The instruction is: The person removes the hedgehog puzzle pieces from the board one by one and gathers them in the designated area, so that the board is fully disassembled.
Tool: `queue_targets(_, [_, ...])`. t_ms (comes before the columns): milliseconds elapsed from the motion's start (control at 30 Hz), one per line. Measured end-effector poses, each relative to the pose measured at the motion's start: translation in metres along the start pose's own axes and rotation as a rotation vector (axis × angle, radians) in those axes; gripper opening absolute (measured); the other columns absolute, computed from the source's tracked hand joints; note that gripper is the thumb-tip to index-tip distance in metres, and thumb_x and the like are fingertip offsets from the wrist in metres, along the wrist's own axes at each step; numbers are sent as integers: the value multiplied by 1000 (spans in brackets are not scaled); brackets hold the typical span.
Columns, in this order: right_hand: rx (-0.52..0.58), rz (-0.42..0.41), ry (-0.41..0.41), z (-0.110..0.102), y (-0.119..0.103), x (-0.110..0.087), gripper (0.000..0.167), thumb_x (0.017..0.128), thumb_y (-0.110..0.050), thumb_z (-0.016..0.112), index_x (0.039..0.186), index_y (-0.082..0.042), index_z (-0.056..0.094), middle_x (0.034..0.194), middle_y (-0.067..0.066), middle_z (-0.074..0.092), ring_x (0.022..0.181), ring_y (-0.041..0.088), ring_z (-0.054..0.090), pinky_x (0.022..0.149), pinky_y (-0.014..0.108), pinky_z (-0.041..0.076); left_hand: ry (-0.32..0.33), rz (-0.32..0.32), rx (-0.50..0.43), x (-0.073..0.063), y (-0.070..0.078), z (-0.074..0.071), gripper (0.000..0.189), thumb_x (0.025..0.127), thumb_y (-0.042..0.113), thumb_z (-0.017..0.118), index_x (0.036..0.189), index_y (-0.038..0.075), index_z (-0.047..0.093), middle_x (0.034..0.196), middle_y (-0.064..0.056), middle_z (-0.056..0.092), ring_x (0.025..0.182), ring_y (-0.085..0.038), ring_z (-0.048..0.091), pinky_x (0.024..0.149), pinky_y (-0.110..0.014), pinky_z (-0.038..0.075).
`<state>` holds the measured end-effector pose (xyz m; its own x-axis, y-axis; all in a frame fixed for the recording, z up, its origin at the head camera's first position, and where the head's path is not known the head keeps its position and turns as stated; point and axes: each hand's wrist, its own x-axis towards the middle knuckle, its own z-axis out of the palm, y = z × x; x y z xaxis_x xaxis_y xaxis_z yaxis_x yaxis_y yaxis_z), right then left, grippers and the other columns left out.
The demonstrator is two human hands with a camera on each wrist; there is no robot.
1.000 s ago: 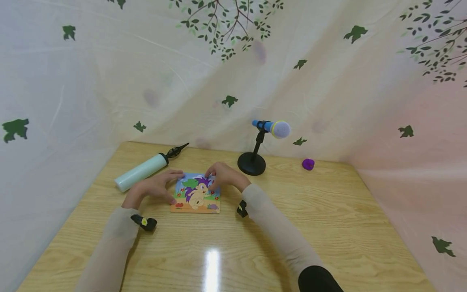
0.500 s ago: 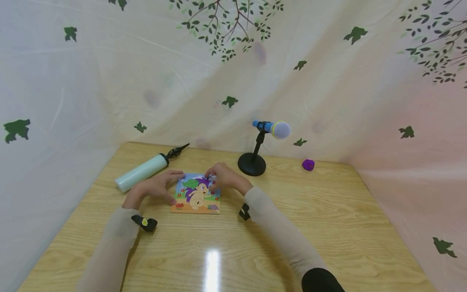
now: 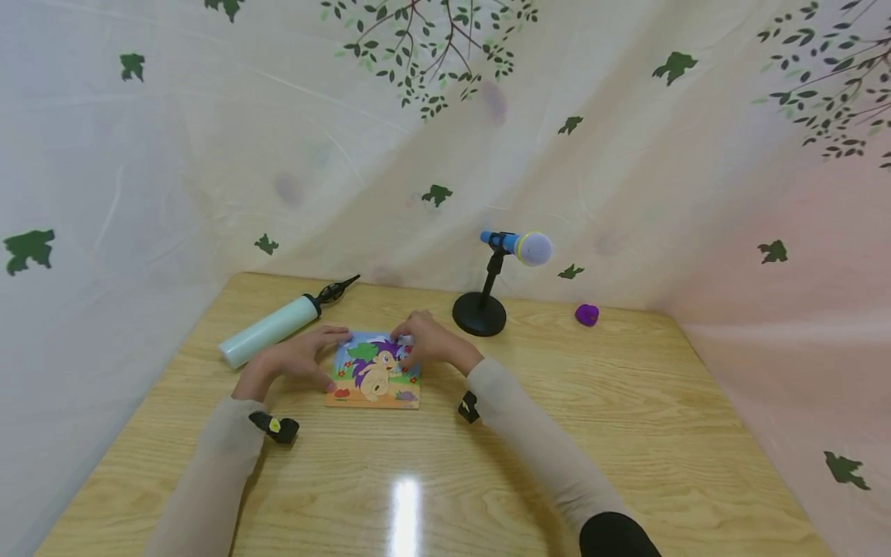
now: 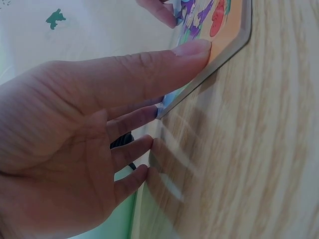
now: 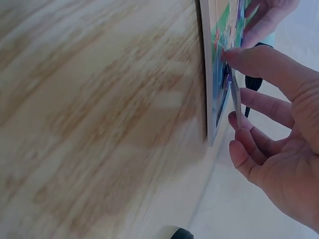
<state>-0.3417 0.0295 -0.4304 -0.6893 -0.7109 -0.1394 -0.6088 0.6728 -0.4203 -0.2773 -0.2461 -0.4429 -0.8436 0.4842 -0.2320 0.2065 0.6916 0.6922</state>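
A flat jigsaw puzzle board (image 3: 376, 393) with a purple-haired hedgehog picture lies on the wooden table, between both hands. My left hand (image 3: 295, 360) spans its left side, thumb on the lower left edge and fingertips at the upper left corner. In the left wrist view that thumb (image 4: 149, 72) lies straight across the rim. My right hand (image 3: 433, 340) is over the board's upper right corner. Between its thumb and fingers it pinches a thin puzzle piece (image 5: 236, 99), tilted up from the board in the right wrist view. From the head view, the fingers partly cover this piece.
Behind the left hand lies a pale green balloon pump (image 3: 271, 333) with a black nozzle. A blue toy microphone (image 3: 515, 246) on a black stand (image 3: 480, 313) is behind the right hand. Farther right sits a small purple object (image 3: 587, 315). A patterned cloth hangs beyond the table's back edge.
The right wrist has shifted slightly to the right, while its fingers stay at the board's upper right corner. The left hand and the board keep their places.
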Motion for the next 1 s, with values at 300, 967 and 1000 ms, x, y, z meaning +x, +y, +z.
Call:
queue_targets(300, [-43,3,9,2,2,-3,53,83,-23,84,132,-10,69,126,10,62,112,24,45,90,34,43,4,26,3,0,3,1,101,77,19,87,158,2,31,166,-26,17,151,-56,13,120,-73,17])
queue_targets(967, [-46,-38,159,-24,62,-73,49,82,-12,81,128,-4,69,129,15,66,115,31,54,95,42,47,5,-2,-16,1,-1,3,101,77,19,87,159,6,31,168,-24,15,152,-54,9,119,-75,18])
queue_targets(1000, [-42,-39,167,-26,67,-79,48,82,-11,81,127,-4,70,128,16,67,113,31,55,94,43,47,4,-1,-13,1,-1,3,101,77,19,87,159,6,31,168,-25,15,152,-54,10,119,-74,18])
